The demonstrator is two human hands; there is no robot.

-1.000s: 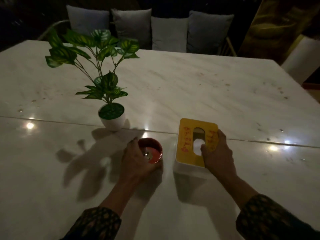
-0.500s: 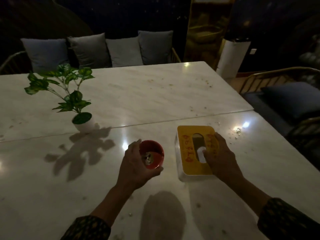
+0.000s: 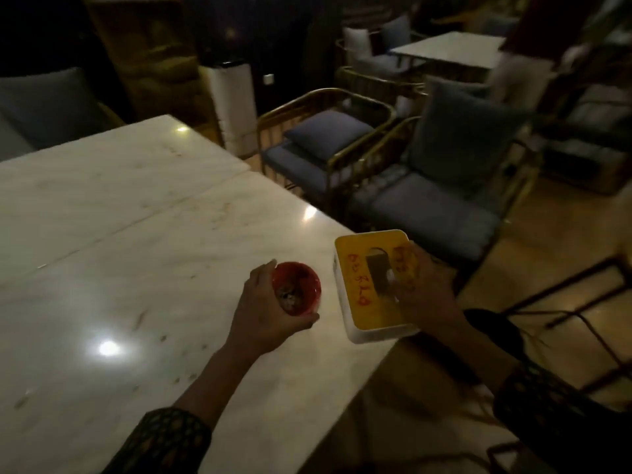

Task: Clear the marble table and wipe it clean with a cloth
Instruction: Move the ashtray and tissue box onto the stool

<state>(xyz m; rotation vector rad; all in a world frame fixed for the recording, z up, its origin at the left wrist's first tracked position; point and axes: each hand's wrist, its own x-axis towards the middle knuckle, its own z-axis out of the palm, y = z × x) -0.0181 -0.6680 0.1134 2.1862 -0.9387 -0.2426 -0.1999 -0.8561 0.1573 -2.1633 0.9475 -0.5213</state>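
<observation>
nearby, blue armchairs [image 3: 427, 200] — marble table [image 3: 136, 234] edge

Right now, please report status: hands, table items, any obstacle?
Left hand holds red cup. Right hand grips yellow-topped box at marble table edge. Chairs stand beside.

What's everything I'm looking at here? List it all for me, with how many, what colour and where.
marble table: one, white, left and centre
cup: one, red, held above the table
tissue box: one, yellow top with white sides, held at the table's right edge
armchairs: two nearby, blue cushions with gold frames, right of the table
second table: one, white, far right
left hand: one, grips the cup
right hand: one, grips the tissue box
</observation>
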